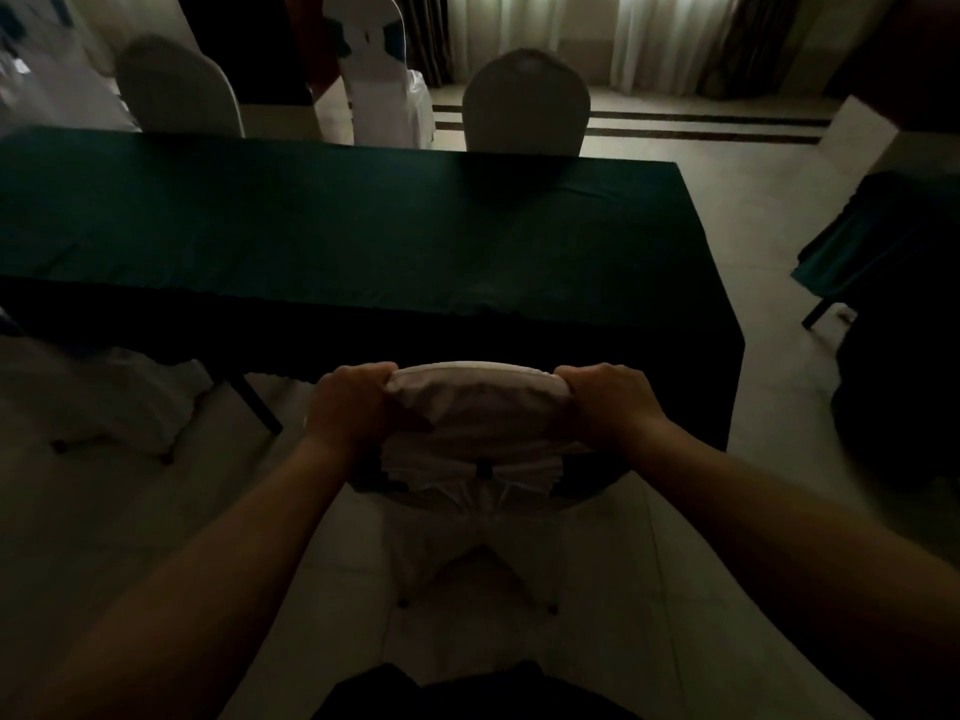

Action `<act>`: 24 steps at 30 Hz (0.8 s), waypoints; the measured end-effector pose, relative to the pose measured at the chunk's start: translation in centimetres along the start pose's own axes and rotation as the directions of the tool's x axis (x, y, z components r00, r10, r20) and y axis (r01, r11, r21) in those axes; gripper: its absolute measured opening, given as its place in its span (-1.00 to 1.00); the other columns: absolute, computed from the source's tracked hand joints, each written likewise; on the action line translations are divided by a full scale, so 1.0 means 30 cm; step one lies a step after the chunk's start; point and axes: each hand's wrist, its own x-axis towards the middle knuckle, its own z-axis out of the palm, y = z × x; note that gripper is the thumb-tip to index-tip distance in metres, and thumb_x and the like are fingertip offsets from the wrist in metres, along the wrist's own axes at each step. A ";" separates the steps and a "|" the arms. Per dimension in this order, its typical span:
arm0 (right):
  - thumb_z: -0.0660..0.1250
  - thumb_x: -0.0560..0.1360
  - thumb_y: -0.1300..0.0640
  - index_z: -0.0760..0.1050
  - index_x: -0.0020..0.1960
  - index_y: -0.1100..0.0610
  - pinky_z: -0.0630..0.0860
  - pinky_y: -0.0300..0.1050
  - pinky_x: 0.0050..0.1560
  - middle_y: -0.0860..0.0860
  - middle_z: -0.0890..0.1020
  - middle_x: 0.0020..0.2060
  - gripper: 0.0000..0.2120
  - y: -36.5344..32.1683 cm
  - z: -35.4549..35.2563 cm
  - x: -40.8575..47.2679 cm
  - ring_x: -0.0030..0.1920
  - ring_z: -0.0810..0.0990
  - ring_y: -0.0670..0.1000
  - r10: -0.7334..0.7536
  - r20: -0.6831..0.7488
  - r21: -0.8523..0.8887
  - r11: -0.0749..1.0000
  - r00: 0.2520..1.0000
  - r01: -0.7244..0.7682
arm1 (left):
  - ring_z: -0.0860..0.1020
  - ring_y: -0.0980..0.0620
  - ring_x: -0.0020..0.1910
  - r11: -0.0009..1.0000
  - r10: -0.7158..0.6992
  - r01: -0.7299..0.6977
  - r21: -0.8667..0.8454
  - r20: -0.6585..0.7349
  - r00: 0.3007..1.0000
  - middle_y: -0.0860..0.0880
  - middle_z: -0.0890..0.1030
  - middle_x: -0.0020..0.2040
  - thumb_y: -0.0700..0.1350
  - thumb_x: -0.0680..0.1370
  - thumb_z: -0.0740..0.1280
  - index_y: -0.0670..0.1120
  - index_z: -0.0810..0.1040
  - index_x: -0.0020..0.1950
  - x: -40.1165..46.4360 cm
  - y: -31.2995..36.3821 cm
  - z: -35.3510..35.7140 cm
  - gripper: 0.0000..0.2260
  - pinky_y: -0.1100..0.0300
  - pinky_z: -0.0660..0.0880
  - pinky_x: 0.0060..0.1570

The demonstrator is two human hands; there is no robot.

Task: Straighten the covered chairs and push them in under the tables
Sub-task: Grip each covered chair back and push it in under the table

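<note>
Both hands clamp the rounded top of a white fabric-covered chair back (475, 407): the left hand (350, 405) curls over its left corner, the right hand (608, 402) over its right, fingers wrapped round the padded edge. A grip at each corner likely serves to steer the chair squarely (a one-handed push would tend to twist it). The chair stands at the near edge of the long table draped in dark green cloth (337, 236), near its right end, seat apparently already under the overhang. Two more covered chairs (524, 103) face it across the far edge. No readable writing or labels show in this dim room.
</note>
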 end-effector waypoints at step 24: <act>0.41 0.29 -0.31 0.30 -0.16 -0.14 0.34 -0.11 -0.33 -0.07 0.59 -0.21 -0.62 0.068 0.229 0.583 -0.30 0.56 0.01 0.194 0.096 -0.119 0.976 0.976 -0.182 | 0.57 -0.08 -0.38 0.998 0.064 -0.064 -0.009 0.065 0.996 -0.02 0.58 -0.34 0.29 0.33 0.46 0.04 0.46 -0.32 0.536 -0.304 0.298 -0.64 0.18 0.25 -0.38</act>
